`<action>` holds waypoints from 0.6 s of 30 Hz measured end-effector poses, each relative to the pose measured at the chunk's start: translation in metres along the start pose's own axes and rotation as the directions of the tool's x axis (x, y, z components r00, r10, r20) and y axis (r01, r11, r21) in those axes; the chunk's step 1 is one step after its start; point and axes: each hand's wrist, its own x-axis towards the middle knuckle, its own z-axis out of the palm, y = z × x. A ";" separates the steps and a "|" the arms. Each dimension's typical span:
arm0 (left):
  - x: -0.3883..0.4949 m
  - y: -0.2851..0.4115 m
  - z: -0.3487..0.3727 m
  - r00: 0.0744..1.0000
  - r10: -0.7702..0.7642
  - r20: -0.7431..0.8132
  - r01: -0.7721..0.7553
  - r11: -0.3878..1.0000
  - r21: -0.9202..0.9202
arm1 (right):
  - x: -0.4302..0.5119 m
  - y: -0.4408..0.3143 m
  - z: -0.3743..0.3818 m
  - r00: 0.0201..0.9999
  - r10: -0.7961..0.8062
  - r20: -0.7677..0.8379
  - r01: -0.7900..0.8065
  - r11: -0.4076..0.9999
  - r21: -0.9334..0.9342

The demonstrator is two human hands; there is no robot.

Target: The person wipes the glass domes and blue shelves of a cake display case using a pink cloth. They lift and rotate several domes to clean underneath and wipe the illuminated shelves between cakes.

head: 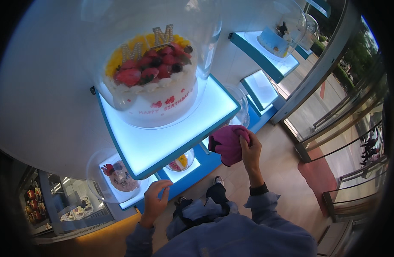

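A folded magenta cloth hangs from my right hand, pinched between thumb and fingers just off the right corner of a lit display shelf. On that shelf stands a white cream cake topped with strawberries, dark berries, yellow fruit and two pearl-studded letters. A clear dome covers it. My left hand holds nothing; its fingers are bent and apart, near the shelf's front edge. Below and left of it, a pinkish cake with a red topper sits under another clear dome.
A blue cake under a dome stands on a lit shelf at upper right. A smaller lit block is below it. Glass doors border the right side. A refrigerated case with boxed desserts stands at lower left.
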 end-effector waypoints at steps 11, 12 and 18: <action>0.169 0.035 0.209 0.972 0.226 0.057 -0.233 0.939 0.254 | 0.178 0.061 0.026 0.392 -0.552 0.736 0.887 0.439 -0.143; 0.181 0.038 0.221 0.978 0.207 -0.006 -0.196 0.936 0.293 | 0.192 0.065 0.037 0.344 -0.541 0.767 0.888 0.453 -0.078; 0.224 0.054 0.280 0.982 0.070 -0.174 0.029 0.859 0.511 | 0.310 0.069 0.103 0.113 -0.223 0.968 0.472 0.870 0.145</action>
